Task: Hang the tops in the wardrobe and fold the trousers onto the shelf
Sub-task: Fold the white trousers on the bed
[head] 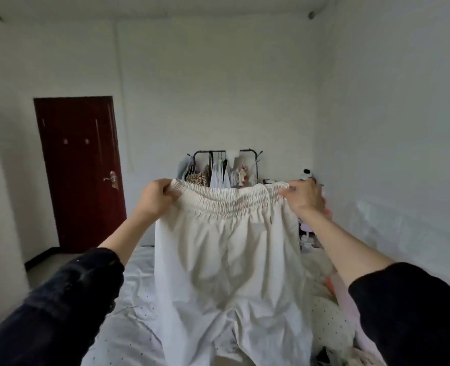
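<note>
My left hand (pixel 156 198) pinches the left end of the cream trousers' (pixel 229 262) elastic waistband; my right hand (pixel 304 198) grips the right end. The 2 legs hang over the bed (pixel 128 299), probably touching it.
</note>
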